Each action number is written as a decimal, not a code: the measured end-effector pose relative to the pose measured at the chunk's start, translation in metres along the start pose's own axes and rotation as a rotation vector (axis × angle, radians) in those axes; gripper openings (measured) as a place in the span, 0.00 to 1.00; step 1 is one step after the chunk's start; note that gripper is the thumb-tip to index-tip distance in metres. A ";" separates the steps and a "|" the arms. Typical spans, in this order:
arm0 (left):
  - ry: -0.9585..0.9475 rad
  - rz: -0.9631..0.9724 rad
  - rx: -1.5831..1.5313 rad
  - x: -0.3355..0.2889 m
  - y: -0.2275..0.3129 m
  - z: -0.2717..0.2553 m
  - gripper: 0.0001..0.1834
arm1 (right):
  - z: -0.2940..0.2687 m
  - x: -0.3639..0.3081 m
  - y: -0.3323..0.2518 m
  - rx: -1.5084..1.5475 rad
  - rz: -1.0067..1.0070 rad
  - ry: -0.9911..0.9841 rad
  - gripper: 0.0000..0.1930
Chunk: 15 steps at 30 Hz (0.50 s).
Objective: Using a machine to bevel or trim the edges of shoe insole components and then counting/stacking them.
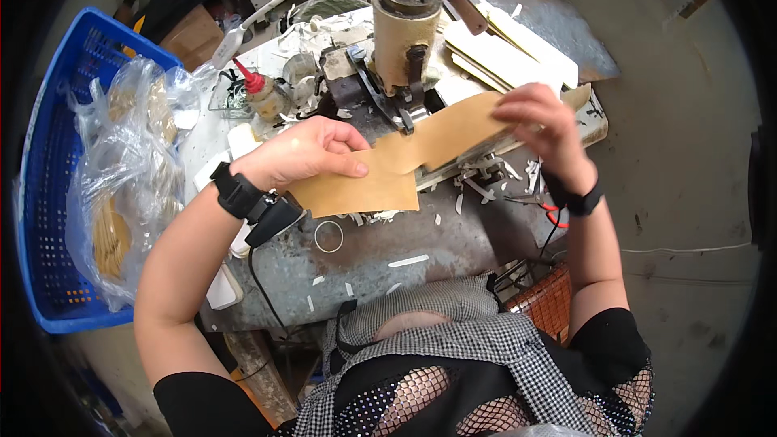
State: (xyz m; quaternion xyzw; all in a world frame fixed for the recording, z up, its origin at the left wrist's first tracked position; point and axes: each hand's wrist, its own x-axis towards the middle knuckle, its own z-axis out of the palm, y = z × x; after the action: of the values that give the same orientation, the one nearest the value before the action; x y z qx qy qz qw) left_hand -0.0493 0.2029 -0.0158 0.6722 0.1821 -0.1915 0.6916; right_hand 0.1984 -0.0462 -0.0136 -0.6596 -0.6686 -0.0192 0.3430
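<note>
A flat tan piece of leather-like sheet (364, 186), with a wide panel at left and a long strip reaching right, lies across the front of a cream-coloured bench machine (403, 36). My left hand (316, 150) pinches its upper left edge, thumb on top and fingers partly behind. At the strip's far right end my right hand (542, 117) has its fingers curled over the edge, slightly blurred. The strip passes just in front of the machine's metal foot (407, 120); whether they touch is hard to see.
Left stands a blue crate (40, 186) with plastic-bagged tan pieces. A red-capped bottle (263, 95) sits behind my left hand. White cut pieces (486, 53) are stacked right of the machine. Scraps litter the metal worktop (453, 243); red-handled scissors (554, 214) lie near my right wrist.
</note>
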 end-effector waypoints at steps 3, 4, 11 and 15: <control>-0.014 0.027 -0.058 -0.004 0.000 -0.002 0.14 | -0.044 0.004 0.022 0.203 0.350 0.015 0.09; -0.020 0.027 -0.055 -0.006 0.003 -0.001 0.14 | -0.055 0.004 0.031 0.303 0.531 0.058 0.08; 0.094 0.027 -0.063 -0.003 0.005 -0.003 0.14 | 0.007 -0.006 0.007 -0.209 -0.026 0.192 0.31; 0.149 0.104 -0.078 0.012 0.003 0.004 0.15 | 0.047 -0.011 -0.030 -0.251 -0.168 -0.016 0.26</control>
State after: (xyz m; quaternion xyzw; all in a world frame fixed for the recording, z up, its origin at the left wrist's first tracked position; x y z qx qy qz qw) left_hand -0.0373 0.1991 -0.0190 0.6657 0.2054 -0.0976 0.7107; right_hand 0.1504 -0.0370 -0.0415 -0.6393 -0.7164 -0.1258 0.2495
